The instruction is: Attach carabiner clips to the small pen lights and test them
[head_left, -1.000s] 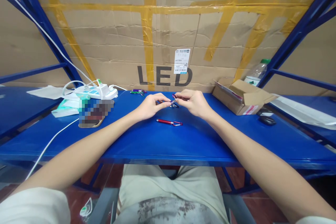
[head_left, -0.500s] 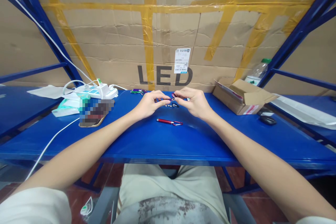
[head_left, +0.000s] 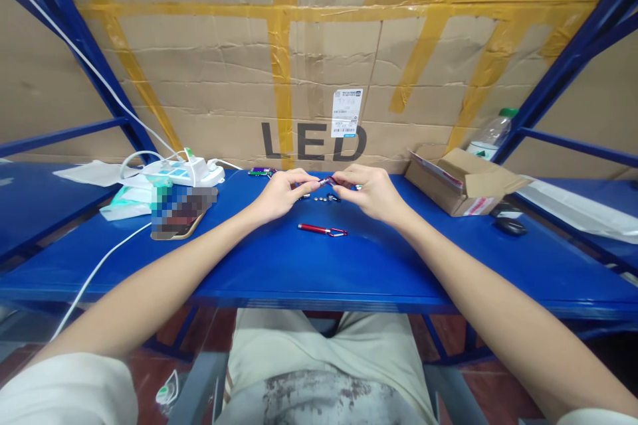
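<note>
"What's on the left of the blue tabletop (head_left: 379, 272)?"
"A white power strip (head_left: 212, 177); then the left hand (head_left: 276, 199), thumb and fingertips pinching one end of a slim purple tube (head_left: 325, 181)."
"Which way does the tube run?"
"Its long axis lies roughly sideways, bridging the hands, raised off the tabletop. Nearer the wearer, a red pen-shaped piece (head_left: 314, 229) lies crosswise, clip end pointing right."
"Farther right?"
"The right hand (head_left: 373, 194) pinches the tube's other end; beyond sits a cardboard box (head_left: 431, 187)."
</note>
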The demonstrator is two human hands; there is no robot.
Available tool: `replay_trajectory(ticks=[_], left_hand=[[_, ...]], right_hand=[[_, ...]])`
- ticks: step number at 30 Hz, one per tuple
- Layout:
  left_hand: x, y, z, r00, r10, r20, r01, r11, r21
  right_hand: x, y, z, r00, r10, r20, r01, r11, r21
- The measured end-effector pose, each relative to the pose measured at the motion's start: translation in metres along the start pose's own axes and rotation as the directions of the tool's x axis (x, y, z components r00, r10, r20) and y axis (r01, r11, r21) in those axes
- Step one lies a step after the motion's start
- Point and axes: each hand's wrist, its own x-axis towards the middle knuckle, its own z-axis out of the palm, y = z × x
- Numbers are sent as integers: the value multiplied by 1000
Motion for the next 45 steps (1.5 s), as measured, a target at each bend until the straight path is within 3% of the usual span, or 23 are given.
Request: replay_trajectory(ticks=[4,7,13,21,31,37,39,43,45], left_hand=[[1,-1,-4,1000,13,20,-15,994,106],[0,1,-6,996,50,74,-64,977,201],[-3,4,-9,960,37,276,-119,951,284],[-6,4,-9,885,46,462,-174,955,239],[-7,8,-7,893,16,450,-119,972,201],[-6,7,-8,896,-16,444,-65,984,165],[-4,3,-11,901,-35,432,-50,982,182],[0,-14,-23,961,-6,276,-96,931,353],[1,-25,-28,973,6,231,-116,877,466]], right_hand=[[0,5,-7,998,-2,63,3,1000,-20],[0,8,-12,982,12,186,0,998,-63],[1,12,-14,906,77,416,-48,996,-80],[-2,10,-9,813,43,580,-65,998,16],[-3,13,-9,784,12,620,-11,1000,-4],[-3,17,-12,774,14,633,-46,998,34],[-2,18,-12,784,21,620,-37,999,13],[-2,23,-3,917,53,396,-4,992,-124],[-2,27,4,953,38,299,21,981,-191]])
